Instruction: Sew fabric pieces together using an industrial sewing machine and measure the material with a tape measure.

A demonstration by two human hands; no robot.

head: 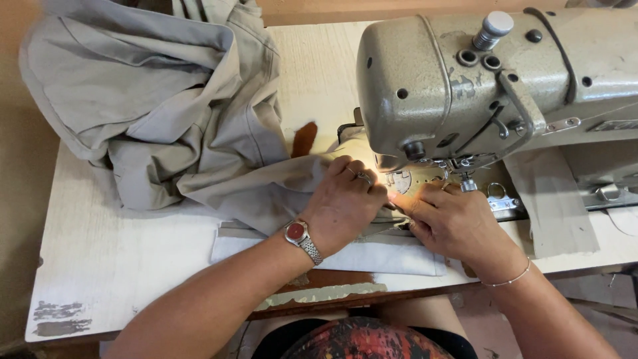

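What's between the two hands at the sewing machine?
In the head view, a lit strip of beige fabric lies between the left hand and right hand, under the sewing machine.

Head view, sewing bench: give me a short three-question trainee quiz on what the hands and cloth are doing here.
1. True or false: both hands press the beige fabric flat close to the needle area of the sewing machine.
2. Which wrist carries the red-faced watch? A) left B) right C) neither
3. Fill in: the bunched bulk of the fabric lies to the ____ of the machine head.

Key
1. True: the left hand and right hand lie side by side on the cloth under the machine's lamp.
2. A; the right wrist has only a thin bracelet.
3. left
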